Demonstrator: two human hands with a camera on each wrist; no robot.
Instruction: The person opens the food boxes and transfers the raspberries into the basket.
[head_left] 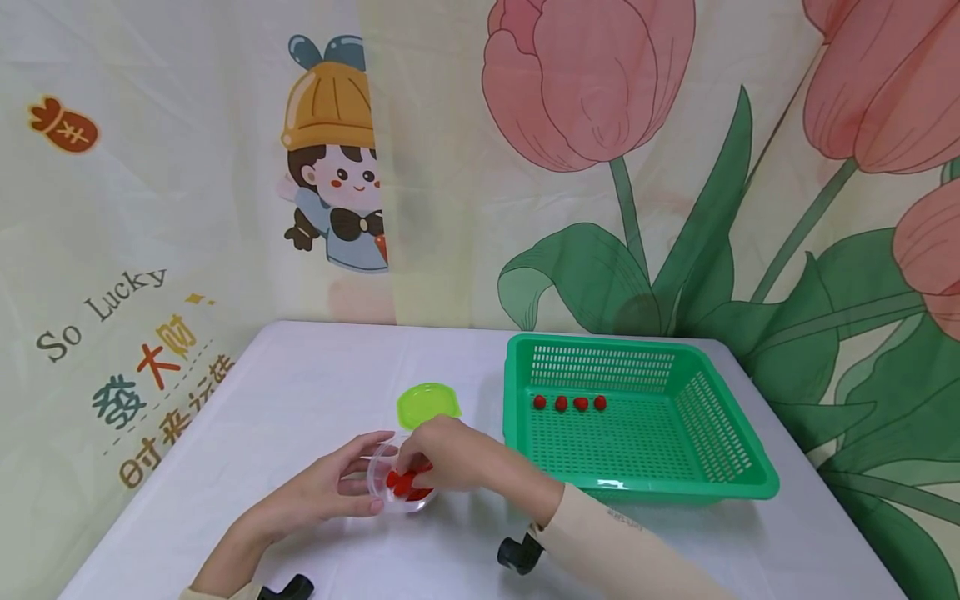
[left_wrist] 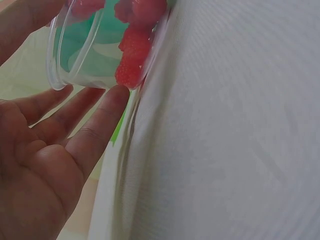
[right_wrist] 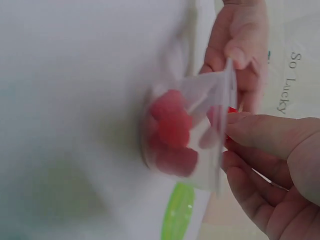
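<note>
A clear plastic cup [head_left: 406, 506] stands on the white table with several red strawberries [left_wrist: 131, 55] inside. My left hand [head_left: 324, 490] holds the cup from its left side, thumb near the front and the other fingers behind. Over the cup's mouth is my right hand [head_left: 455, 455], its fingertips dipping in at the rim. In the right wrist view, it pinches a strawberry [right_wrist: 232, 109] between thumb and fingers; most of that piece is hidden. Other strawberries [right_wrist: 172, 130] show through the cup wall.
A bright green lid [head_left: 427, 403] lies just behind the cup. To the right sits a green plastic basket [head_left: 697, 481] with a row of several strawberries [head_left: 561, 403] near its left back. A printed cloth [head_left: 442, 167] hangs behind the table.
</note>
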